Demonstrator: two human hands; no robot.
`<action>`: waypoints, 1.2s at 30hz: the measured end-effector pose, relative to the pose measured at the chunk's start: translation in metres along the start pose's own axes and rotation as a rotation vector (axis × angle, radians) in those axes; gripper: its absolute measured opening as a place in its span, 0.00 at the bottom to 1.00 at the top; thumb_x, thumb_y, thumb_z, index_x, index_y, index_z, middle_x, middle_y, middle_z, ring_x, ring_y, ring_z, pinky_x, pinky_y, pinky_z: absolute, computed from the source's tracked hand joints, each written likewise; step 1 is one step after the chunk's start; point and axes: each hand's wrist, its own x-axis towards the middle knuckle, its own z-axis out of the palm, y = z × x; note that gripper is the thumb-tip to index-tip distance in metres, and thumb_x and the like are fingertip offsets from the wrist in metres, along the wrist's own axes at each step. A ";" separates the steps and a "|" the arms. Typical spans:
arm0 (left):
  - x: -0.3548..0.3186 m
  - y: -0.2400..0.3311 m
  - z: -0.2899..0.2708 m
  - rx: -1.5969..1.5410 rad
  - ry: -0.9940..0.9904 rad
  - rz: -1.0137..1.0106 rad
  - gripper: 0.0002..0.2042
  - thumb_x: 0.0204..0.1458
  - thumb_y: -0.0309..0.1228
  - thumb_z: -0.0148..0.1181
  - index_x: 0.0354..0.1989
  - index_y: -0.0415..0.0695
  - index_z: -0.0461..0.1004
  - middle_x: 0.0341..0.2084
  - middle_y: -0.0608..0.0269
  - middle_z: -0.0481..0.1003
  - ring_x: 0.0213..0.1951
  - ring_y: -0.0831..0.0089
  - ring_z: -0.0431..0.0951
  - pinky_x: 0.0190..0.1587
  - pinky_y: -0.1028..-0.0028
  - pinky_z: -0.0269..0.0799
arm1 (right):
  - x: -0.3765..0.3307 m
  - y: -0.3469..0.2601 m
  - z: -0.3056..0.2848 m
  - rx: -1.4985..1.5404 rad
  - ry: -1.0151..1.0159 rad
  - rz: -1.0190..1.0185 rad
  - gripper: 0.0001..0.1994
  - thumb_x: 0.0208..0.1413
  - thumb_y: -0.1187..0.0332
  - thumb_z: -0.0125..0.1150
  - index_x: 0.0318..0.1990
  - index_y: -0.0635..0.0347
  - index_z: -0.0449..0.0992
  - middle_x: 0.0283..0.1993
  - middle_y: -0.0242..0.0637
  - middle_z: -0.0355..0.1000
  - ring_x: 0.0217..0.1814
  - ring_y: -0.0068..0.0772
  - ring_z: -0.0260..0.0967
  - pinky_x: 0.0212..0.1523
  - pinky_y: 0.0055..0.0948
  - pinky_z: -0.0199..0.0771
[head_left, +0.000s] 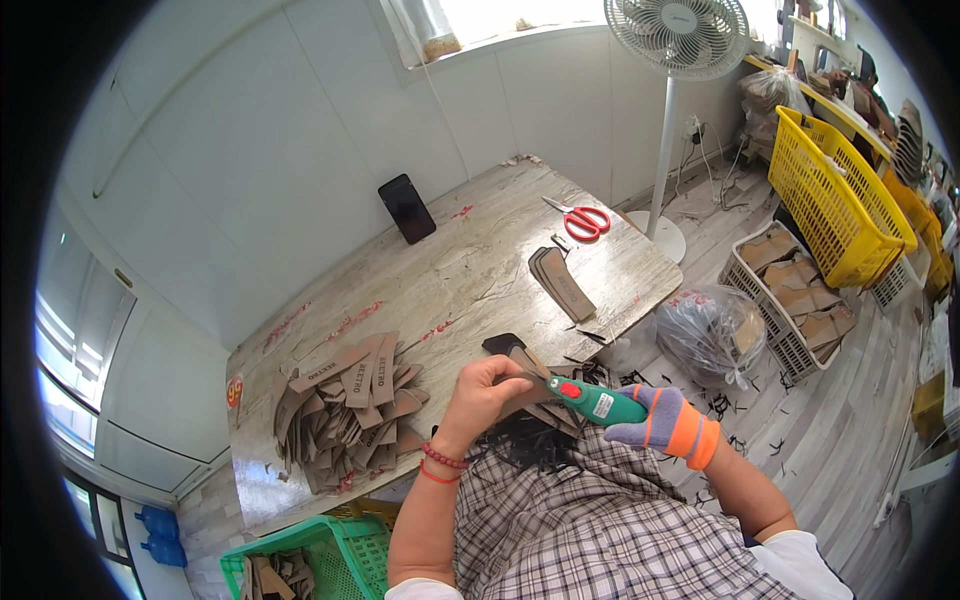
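Observation:
In my gloved right hand [665,428] is a green handheld power tool [600,402] with a red button; the fingers wrap round its body. Its front end meets a brown-and-black fabric piece [527,358] close to my left hand [482,398]. That hand is bare, with thumb and fingers pinched on the piece. Black trimmings [535,442] lie in a heap over the checked apron on my lap, under both hands. To the left a loose pile of brown fabric pieces [350,405] rests on the table. A small neat stack of such pieces [562,285] lies farther back.
On the table [470,265] are red-handled scissors [580,220] and a black phone [407,209]. A green crate [345,555] stands at the lower left. Right of the table are a fan [677,40], a stuffed plastic bag [710,335], a white crate [785,345] and a yellow crate [840,200].

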 end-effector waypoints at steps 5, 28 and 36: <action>-0.002 -0.008 0.000 -0.013 -0.049 -0.043 0.03 0.49 0.23 0.63 0.28 0.37 0.77 0.23 0.73 0.73 0.27 0.85 0.68 0.31 0.81 0.65 | 0.004 -0.003 0.006 -0.041 0.015 -0.015 0.30 0.46 0.56 0.74 0.52 0.66 0.73 0.28 0.31 0.75 0.24 0.16 0.69 0.27 0.20 0.71; 0.003 -0.100 0.065 1.087 0.619 0.074 0.28 0.46 0.38 0.67 0.56 0.42 0.71 0.61 0.48 0.60 0.68 0.50 0.51 0.69 0.51 0.42 | -0.003 0.045 0.019 0.196 0.166 0.144 0.25 0.49 0.56 0.72 0.49 0.64 0.74 0.26 0.31 0.74 0.20 0.17 0.67 0.22 0.20 0.69; 0.019 -0.090 0.068 0.688 0.638 0.256 0.11 0.46 0.25 0.64 0.40 0.49 0.79 0.39 0.62 0.75 0.49 0.60 0.69 0.55 0.59 0.58 | 0.006 0.055 0.035 0.221 0.274 0.216 0.30 0.45 0.50 0.73 0.48 0.66 0.74 0.26 0.34 0.76 0.21 0.18 0.71 0.24 0.21 0.71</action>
